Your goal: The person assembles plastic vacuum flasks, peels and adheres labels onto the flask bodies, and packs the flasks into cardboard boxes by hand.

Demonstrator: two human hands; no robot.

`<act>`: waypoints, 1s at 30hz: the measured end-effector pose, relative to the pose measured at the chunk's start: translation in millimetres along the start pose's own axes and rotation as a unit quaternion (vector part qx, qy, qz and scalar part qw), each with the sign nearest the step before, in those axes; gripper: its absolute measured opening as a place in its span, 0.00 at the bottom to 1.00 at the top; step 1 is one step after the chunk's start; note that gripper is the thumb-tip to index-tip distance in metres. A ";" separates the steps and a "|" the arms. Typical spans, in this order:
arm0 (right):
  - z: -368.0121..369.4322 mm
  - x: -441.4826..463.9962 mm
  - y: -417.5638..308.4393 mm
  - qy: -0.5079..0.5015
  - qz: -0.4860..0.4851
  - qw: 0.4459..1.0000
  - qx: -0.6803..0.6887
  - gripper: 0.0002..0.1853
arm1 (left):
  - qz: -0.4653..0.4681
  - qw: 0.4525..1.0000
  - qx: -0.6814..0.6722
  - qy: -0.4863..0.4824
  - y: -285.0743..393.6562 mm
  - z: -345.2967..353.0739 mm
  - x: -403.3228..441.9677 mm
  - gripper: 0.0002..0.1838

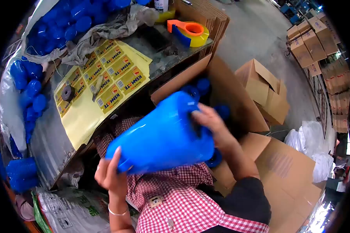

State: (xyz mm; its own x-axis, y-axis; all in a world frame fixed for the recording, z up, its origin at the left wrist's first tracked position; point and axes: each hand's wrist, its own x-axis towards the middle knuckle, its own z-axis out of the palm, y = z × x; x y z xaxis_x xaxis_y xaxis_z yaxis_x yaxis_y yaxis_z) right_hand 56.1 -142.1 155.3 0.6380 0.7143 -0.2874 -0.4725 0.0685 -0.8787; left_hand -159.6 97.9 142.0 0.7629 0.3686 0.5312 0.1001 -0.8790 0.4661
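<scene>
A large blue plastic container (159, 136) lies on its side across my lap, held between both hands. My left hand (111, 173), with a ring on one finger, grips its narrower end at the lower left. At the wider end, my right hand (212, 120) is closed on the rim, its fingers partly hidden and blurred. Just behind the container, an open cardboard box (237, 93) holds several blue pieces (203, 85). Yellow label sheets (118, 73) lie on the table (46, 136), with a dark round roll (68, 93) on them.
An orange and yellow tape dispenser (190, 31) sits at the table's far edge. Bags of blue parts (62, 23) are at the upper left. Open cartons (264, 89) stand on the floor to the right, near white plastic bags (311, 143) and stacked boxes (313, 40).
</scene>
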 end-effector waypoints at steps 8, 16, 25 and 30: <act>-89.5 -72.4 -58.9 0.377 -0.259 0.781 -0.426 0.21 | 0.082 0.983 -0.081 -0.142 51.3 69.5 18.7 0.35; -259.9 47.8 86.0 0.382 -0.142 0.691 -0.597 0.23 | -0.038 0.985 -0.052 -0.161 34.4 69.1 -5.2 0.21; -226.3 27.8 154.9 0.523 -0.163 0.568 -0.614 0.24 | -0.163 0.978 -0.069 -0.109 16.4 72.0 -27.8 0.14; -252.7 43.6 169.3 0.428 0.102 0.591 -0.676 0.27 | -0.138 0.969 -0.129 -0.157 14.6 76.3 -35.9 0.14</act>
State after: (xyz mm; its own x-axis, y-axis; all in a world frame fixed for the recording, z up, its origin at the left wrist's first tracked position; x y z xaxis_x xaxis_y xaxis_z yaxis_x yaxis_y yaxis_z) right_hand 157.6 -275.4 -102.3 0.9989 -0.0432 -0.0200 -0.0454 -0.9907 -0.1281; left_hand -136.8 48.7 75.8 0.8908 0.4328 0.1384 0.1960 -0.6409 0.7422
